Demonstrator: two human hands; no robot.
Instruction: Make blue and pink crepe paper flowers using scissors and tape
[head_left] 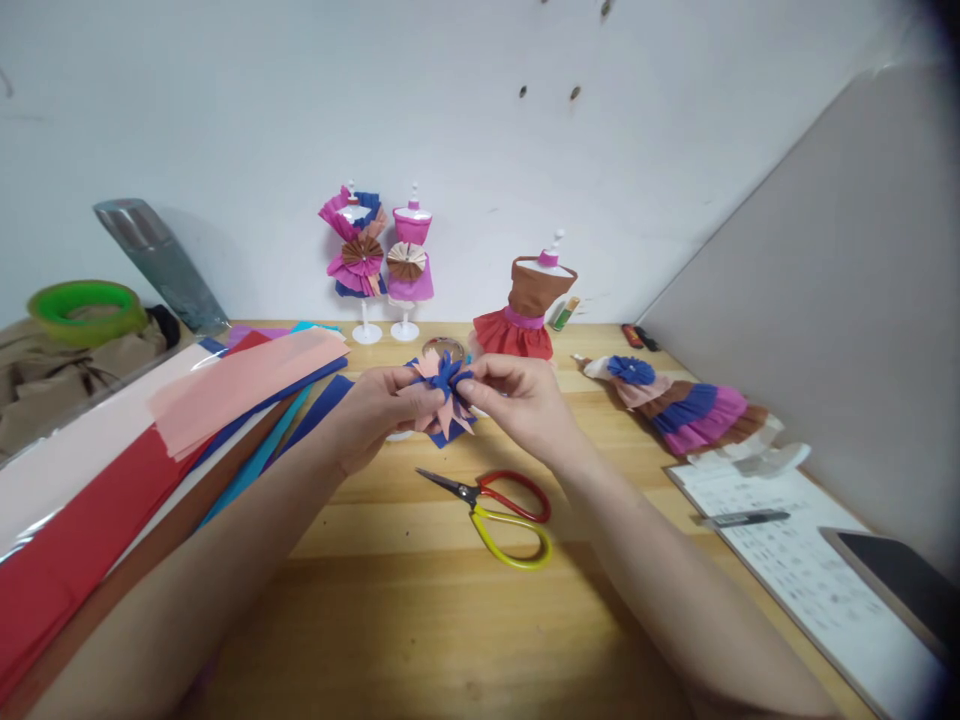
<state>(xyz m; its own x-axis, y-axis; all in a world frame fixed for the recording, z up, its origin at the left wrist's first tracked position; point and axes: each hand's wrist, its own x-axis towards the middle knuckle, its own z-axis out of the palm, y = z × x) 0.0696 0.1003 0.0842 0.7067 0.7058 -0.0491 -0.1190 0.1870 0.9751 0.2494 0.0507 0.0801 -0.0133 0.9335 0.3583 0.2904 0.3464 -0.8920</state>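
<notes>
Between my two hands is a paper flower (453, 408) with pointed blue and peach petals. My left hand (386, 405) pinches its left side, thumb over the blue centre. Thumb and fingers of my right hand (521, 395) close on a blue petal at the right. Scissors (469, 494) with one red and one yellow handle lie below on the table, blades pointing left and closed. Just behind the flower stands a small mannequin (544, 285) in a brown top and red ruffled skirt. Part of a round clear item (444, 347) shows behind the flower.
Crepe paper sheets (247, 385) in several colours fill the left side, near a tape roll (86, 310) and a bottle (161, 265). Two dressed mannequins (362, 260) stand by the wall. At right lie another dressed mannequin (686, 405), a clipboard (780, 560), a pen (748, 518) and a phone (892, 575).
</notes>
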